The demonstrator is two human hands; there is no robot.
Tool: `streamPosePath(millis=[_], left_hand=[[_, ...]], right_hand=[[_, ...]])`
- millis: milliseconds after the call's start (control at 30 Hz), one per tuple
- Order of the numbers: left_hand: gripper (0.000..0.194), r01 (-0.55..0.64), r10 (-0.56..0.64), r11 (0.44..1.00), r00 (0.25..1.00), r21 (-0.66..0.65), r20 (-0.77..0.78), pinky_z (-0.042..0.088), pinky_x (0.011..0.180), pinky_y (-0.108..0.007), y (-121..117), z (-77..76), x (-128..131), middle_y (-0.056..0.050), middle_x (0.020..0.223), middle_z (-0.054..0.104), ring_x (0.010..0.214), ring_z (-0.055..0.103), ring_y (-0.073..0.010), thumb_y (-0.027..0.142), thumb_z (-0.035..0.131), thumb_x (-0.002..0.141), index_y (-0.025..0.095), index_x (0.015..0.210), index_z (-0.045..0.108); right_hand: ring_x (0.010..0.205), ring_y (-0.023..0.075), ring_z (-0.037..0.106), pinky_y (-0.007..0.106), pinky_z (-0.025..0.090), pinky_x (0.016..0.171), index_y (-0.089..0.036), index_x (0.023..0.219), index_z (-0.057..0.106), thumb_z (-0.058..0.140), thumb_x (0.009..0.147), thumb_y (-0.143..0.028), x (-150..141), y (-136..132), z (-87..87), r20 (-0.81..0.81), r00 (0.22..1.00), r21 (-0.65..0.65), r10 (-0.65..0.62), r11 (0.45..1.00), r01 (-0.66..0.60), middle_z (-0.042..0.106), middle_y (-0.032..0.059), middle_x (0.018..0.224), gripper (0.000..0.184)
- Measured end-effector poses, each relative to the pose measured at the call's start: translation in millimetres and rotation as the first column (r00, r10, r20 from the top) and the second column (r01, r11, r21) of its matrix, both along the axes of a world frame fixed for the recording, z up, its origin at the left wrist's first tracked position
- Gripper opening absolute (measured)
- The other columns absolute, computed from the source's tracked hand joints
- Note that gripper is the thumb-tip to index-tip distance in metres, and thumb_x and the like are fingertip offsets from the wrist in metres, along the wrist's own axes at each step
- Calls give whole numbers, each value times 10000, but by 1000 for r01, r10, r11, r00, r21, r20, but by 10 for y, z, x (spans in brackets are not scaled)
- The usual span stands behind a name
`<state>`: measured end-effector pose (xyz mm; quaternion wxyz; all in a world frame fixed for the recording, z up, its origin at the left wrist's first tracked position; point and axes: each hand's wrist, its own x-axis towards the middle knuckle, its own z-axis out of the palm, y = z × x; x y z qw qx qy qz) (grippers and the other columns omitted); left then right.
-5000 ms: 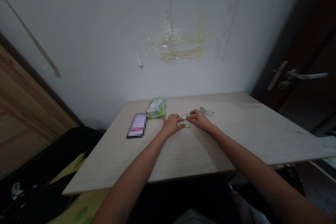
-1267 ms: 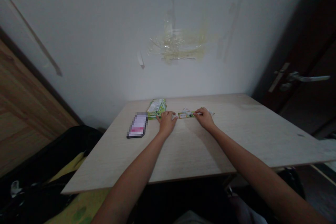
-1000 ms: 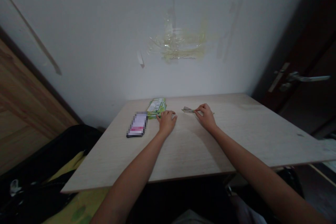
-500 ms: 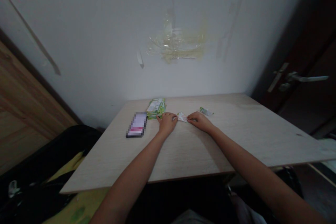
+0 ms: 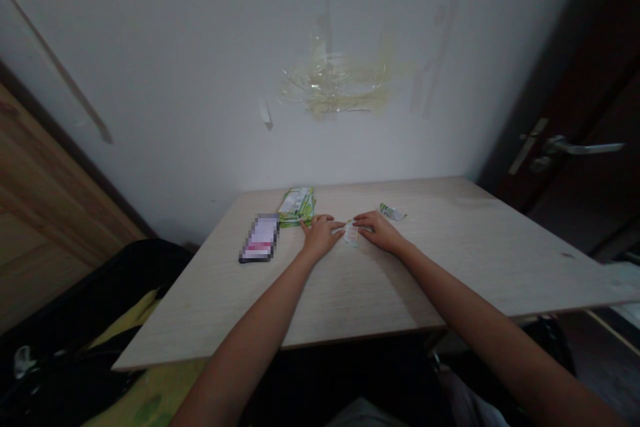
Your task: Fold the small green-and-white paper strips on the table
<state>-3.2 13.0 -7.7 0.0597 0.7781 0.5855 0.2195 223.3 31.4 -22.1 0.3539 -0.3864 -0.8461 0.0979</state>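
Note:
A small flat packet [image 5: 351, 235], whitish with printed markings, lies low over the table between my two hands. My left hand [image 5: 320, 235] closes on its left edge with finger and thumb, while the other fingers reach out near the stack. Its right side is gripped by my right hand [image 5: 380, 232], whose fingertips cover the top corner. A stack of green-and-white sachets [image 5: 296, 205] lies just behind my left hand. Beyond my right hand rests a rolled or folded green-and-white sachet [image 5: 393, 212].
A phone [image 5: 260, 239] with a blurred-out screen lies left of my left hand. The pale wooden table [image 5: 350, 307] meets a wall [image 5: 200, 113] with old tape on it. At the right is a dark door with a metal handle [image 5: 575, 147].
The packet has turned and come slightly nearer me, now showing a printed face instead of a whitish triangular one. Both hands' fingers have shifted on it; the forearms barely moved.

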Motion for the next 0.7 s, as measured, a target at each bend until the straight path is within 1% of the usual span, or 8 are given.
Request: streamPosePath(millis=[167,267,333,400,500,600,700], left_hand=[[273,10,-10,1000,1000,9,-1,117,1171,-673,-6,12,-4,-34,1302,627,1297,465,-304,458,573,940,425,1160,731],[254,16,-16,1000,1000,22,5,119,1175,-667,-8,18,1,-32,1295,636,1291,474,-296,433,569,946,429,1131,744],[247,7,-7,1000,1000,22,0,117,1179,-665,-6,16,5,-31,1294,640,1292,473,-298,447,569,943,429,1104,756],[260,-3,3,1000,1000,11,-13,109,1178,-673,-6,12,6,-31,1303,636,1301,464,-306,494,573,929,435,1106,754],[336,6,-7,1000,998,-22,-60,86,1172,-693,-13,12,1,-34,1369,598,1345,419,-326,590,565,901,463,1173,718],[417,24,-32,997,993,-69,-116,59,1157,-718,-26,26,-8,-23,1470,520,1415,336,-352,673,533,877,512,1241,658],[479,37,-55,991,989,-128,-139,31,1138,-740,-35,48,-14,-9,1552,438,1467,254,-379,728,512,853,546,1287,606]], right_hand=[[1110,265,638,443,479,1026,-225,1092,776,628,888,-226,-9,16,-22,53,999,-19,13,1000,-12,734,97,1145,252],[1097,263,637,433,484,1017,-222,1071,782,636,886,-238,-9,28,-43,55,998,-13,-1,1000,1,733,100,1122,236],[1091,260,632,426,481,1018,-215,1060,784,638,886,-238,-6,30,-56,58,998,-1,1,1000,-1,730,103,1108,229],[1084,255,627,420,478,1017,-209,1047,787,638,887,-235,-3,28,-65,57,998,13,1,1000,-1,725,105,1100,220],[1060,244,627,408,480,1000,-211,1020,790,647,879,-228,5,31,-72,43,999,30,-5,1000,4,720,103,1077,202],[1022,232,631,395,480,978,-207,984,792,648,880,-219,18,55,-73,33,999,29,-4,1000,3,720,97,1032,178],[963,221,633,385,480,946,-188,935,792,641,892,-218,27,86,-72,42,999,-1,-9,1000,9,721,97,975,160]])
